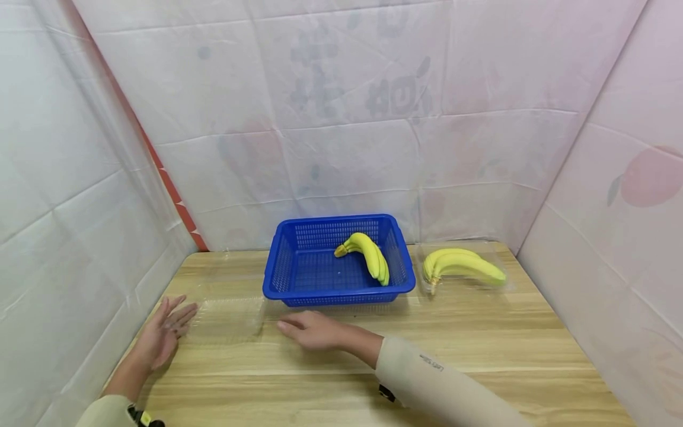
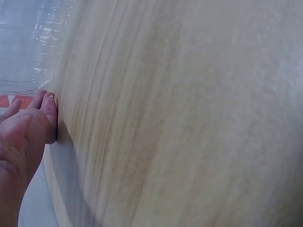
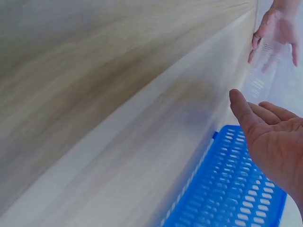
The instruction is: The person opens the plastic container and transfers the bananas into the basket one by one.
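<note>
Hands lie apart on a light wooden table (image 1: 480, 350), both flat and holding nothing. The left hand (image 1: 165, 332) rests near the table's left edge with fingers straight and spread, its fingertips touching or just short of the left rim of a clear plastic clamshell container (image 1: 226, 317) that lies open and empty on the wood; from the head view I cannot tell which. The left wrist view shows the same hand (image 2: 23, 132) pressed flat against the wood, with the ribbed clear plastic (image 2: 28, 56) just beyond the fingers. The right hand (image 1: 312, 329) lies palm down just to the right of that container, fingers extended toward it and relaxed, close to the front wall of a blue perforated plastic basket (image 1: 299, 279). In the right wrist view this hand (image 3: 272, 142) is seen with fingers straight, the basket's slotted wall (image 3: 232, 189) directly beside it and the other hand (image 3: 279, 28) farther off at the clear plastic. The basket stands at the middle of the table toward the back and holds one bunch of yellow bananas (image 1: 368, 255) leaning into its right rear corner. A second bunch of bananas (image 1: 461, 264) lies to the right of the basket inside another clear plastic container (image 1: 501, 284), well apart from both hands. Pale sheeting (image 1: 347, 118) walls the table on three sides.
</note>
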{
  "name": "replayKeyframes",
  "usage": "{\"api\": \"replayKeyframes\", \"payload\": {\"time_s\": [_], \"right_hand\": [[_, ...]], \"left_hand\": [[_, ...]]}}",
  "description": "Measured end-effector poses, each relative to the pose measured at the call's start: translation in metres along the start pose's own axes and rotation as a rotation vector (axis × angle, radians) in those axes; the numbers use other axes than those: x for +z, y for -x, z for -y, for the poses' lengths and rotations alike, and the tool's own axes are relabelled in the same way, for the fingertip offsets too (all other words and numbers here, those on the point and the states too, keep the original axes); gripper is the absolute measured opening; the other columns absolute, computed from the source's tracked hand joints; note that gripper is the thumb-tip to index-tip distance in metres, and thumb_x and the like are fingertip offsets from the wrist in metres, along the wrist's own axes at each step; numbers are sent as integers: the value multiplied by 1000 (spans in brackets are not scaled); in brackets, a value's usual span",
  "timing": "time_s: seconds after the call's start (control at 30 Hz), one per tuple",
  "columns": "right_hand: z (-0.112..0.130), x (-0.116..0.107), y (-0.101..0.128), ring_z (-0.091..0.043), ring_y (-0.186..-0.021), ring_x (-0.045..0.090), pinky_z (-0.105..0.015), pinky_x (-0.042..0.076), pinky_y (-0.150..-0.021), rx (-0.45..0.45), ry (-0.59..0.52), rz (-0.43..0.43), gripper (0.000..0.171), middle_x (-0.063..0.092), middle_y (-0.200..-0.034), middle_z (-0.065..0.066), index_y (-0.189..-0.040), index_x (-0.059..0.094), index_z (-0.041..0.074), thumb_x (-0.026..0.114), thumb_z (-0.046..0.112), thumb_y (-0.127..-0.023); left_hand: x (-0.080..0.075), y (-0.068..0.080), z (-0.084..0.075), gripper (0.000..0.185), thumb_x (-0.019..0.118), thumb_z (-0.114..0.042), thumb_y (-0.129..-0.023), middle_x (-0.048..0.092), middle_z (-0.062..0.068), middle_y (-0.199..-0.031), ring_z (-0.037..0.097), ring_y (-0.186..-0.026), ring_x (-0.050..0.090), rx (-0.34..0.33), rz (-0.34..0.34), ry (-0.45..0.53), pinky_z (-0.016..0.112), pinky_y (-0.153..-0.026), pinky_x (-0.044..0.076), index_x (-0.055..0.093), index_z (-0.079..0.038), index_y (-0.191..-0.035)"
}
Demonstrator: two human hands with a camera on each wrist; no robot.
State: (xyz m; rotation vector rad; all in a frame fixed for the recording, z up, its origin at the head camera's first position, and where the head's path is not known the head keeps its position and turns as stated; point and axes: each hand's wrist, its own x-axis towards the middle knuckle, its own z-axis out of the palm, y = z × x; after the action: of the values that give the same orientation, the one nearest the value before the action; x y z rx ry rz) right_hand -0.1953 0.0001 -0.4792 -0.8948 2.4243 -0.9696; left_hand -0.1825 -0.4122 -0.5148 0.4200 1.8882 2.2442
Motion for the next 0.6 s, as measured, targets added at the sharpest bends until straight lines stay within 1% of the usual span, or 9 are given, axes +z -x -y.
{"api": "replayKeyframes", "payload": {"time_s": [0.27, 0.33, 0.4, 0.47, 0.5, 0.53, 0.57, 0.6], "right_hand": [[-9, -21, 33, -22, -152, 52, -43, 46, -125, 20, -45, 15, 64, 59, -159, 3, -159, 53, 17, 38, 58, -113], [-13, -27, 40, -23, -151, 53, -44, 46, -124, 17, -59, 12, 63, 60, -158, 2, -159, 53, 16, 38, 57, -113], [-19, -31, 47, -24, -149, 55, -45, 48, -122, 9, -67, 0, 62, 62, -157, 0, -158, 54, 15, 39, 56, -114], [-25, -36, 54, -25, -147, 57, -47, 50, -120, 2, -73, -21, 60, 63, -155, -3, -157, 56, 15, 40, 54, -114], [-29, -39, 58, -26, -146, 59, -47, 51, -119, -2, -72, -37, 59, 64, -155, -3, -156, 57, 15, 41, 54, -114], [-32, -41, 62, -27, -144, 60, -48, 53, -117, -5, -74, -54, 57, 65, -154, -4, -155, 58, 16, 42, 53, -114], [-36, -44, 65, -28, -143, 62, -49, 53, -116, -8, -76, -71, 56, 65, -153, -5, -154, 59, 17, 42, 52, -114], [-39, -47, 69, -29, -141, 62, -50, 54, -114, -11, -77, -89, 55, 66, -153, -6, -153, 60, 18, 43, 51, -114]], "left_hand": [[-2, 0, -4, 45, 9, -48, -116, 70, -24, -132, -11, -124, 62, -34, -28, 24, 10, -95, 46, 47, -41, -139], [-2, 0, -4, 46, 8, -49, -115, 70, -23, -133, -11, -125, 62, -21, -12, 45, 11, -95, 46, 47, -40, -140], [-1, 1, -4, 51, 7, -49, -115, 71, -20, -136, -8, -127, 63, 8, 23, 95, 13, -97, 47, 49, -37, -142], [-2, 2, -3, 57, 5, -47, -115, 71, -15, -140, -5, -129, 63, 38, 67, 168, 16, -99, 48, 52, -35, -145], [-1, 4, -2, 60, 4, -47, -115, 71, -14, -140, -3, -130, 63, 51, 77, 189, 17, -100, 48, 53, -34, -146], [-1, 5, -2, 61, 4, -47, -115, 71, -13, -140, -2, -129, 64, 58, 67, 201, 18, -100, 49, 55, -33, -145], [1, 7, -1, 62, 4, -48, -114, 72, -12, -137, 0, -127, 65, 54, 36, 200, 19, -100, 50, 57, -32, -143], [3, 9, -1, 63, 4, -50, -114, 73, -14, -133, -1, -123, 65, 37, -20, 170, 19, -100, 51, 57, -32, -141]]}}
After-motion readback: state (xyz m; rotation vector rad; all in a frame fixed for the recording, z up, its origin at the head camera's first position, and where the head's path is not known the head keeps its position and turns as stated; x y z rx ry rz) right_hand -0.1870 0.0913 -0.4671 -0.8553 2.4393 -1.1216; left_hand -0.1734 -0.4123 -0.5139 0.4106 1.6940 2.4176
